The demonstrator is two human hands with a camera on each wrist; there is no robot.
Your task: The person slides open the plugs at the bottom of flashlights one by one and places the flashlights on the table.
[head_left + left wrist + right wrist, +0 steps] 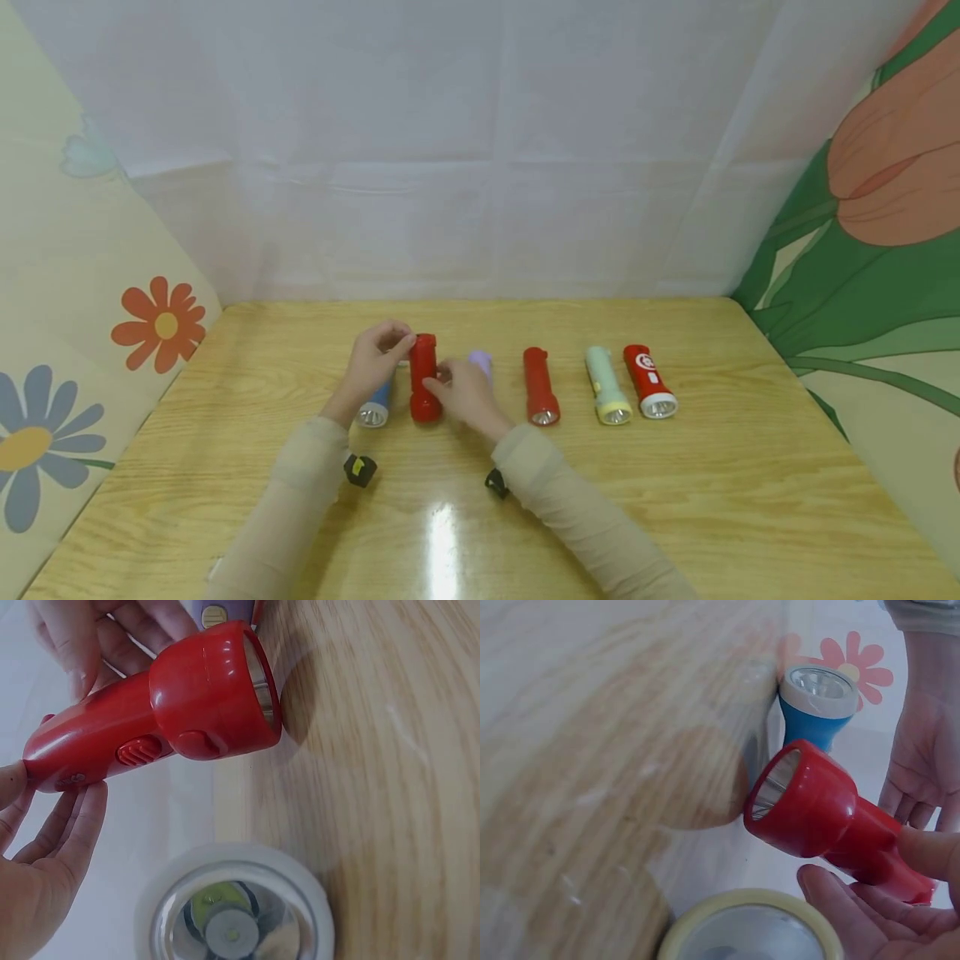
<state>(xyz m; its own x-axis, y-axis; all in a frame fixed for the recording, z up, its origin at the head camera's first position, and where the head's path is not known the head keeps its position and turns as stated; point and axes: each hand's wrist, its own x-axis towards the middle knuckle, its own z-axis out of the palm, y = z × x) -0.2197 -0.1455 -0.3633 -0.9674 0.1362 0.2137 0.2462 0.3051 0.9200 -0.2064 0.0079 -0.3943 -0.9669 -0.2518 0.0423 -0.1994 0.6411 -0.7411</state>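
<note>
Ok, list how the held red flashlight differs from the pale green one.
The red flashlight is held by the left hand and right hand; the pale green flashlight lies untouched. The red flashlight tilts, tail raised; the green one rests along the table. The red flashlight is red to its rim; the green one's rim is yellow. Both widen toward the front.

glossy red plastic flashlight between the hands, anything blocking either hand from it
Nothing visible: the left hand pinches the tail of the glossy red plastic flashlight, and the right hand touches its side. The white-rimmed blue flashlight sits beside it, not between.
</note>
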